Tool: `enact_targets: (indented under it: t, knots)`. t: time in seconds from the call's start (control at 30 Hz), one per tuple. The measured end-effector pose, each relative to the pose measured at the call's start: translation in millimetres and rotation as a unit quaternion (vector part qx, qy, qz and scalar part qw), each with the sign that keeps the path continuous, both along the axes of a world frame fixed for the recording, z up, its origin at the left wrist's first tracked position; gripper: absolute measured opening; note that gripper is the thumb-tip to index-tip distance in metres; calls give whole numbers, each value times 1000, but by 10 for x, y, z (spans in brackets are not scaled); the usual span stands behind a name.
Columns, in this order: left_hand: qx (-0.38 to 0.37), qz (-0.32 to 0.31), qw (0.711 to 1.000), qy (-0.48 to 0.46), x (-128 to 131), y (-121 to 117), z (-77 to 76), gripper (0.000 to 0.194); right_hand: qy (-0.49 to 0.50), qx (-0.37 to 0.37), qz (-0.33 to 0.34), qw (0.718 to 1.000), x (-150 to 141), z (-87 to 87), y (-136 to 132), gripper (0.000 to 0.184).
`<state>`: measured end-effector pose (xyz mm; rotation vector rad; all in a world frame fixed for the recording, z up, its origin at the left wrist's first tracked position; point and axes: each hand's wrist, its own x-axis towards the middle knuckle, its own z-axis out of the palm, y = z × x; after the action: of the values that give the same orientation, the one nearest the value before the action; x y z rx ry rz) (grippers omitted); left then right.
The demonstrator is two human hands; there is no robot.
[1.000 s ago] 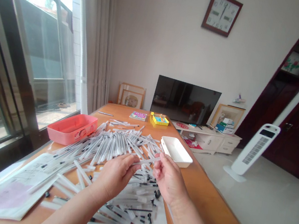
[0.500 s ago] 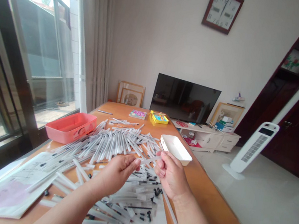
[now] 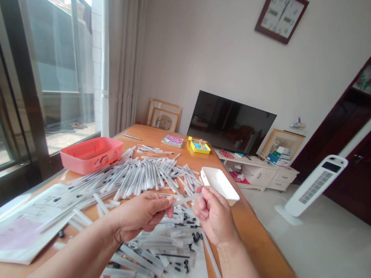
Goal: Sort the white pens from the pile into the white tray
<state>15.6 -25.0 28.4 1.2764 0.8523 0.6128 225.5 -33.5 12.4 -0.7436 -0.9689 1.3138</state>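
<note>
A white plastic tube (image 3: 185, 199) — pinched by left hand (image 3: 139, 217) and right hand (image 3: 215, 216) fingers — above loose tubes (image 3: 145, 180).

Wall clock (image 3: 281, 13), dial numerals 10, 11, 12

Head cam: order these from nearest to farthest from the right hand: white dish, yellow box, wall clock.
From the right hand:
1. White dish: on the table, just beyond the hand.
2. Yellow box: toward the table's far end.
3. Wall clock: high on the far wall.
</note>
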Motion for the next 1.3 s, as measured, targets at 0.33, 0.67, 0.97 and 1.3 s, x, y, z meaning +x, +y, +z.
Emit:
enact_targets:
  t: [0.33,0.67,0.97,1.3]
  knots:
    - [125,100,987,23,-68,153,-96,44,-38,36,-106,993,302,56,43,25]
    - [364,120,870,310,-349,356,-346,31,-401,-57,-70,911,214,-388,202,11]
    - [400,86,802,435,-345,351,-397,25,-554,81,-127,819,242,-469,257,24]
    - [429,76,770,466,-335,327,-462,34,-561,79,-196,800,143,-454,239,22]
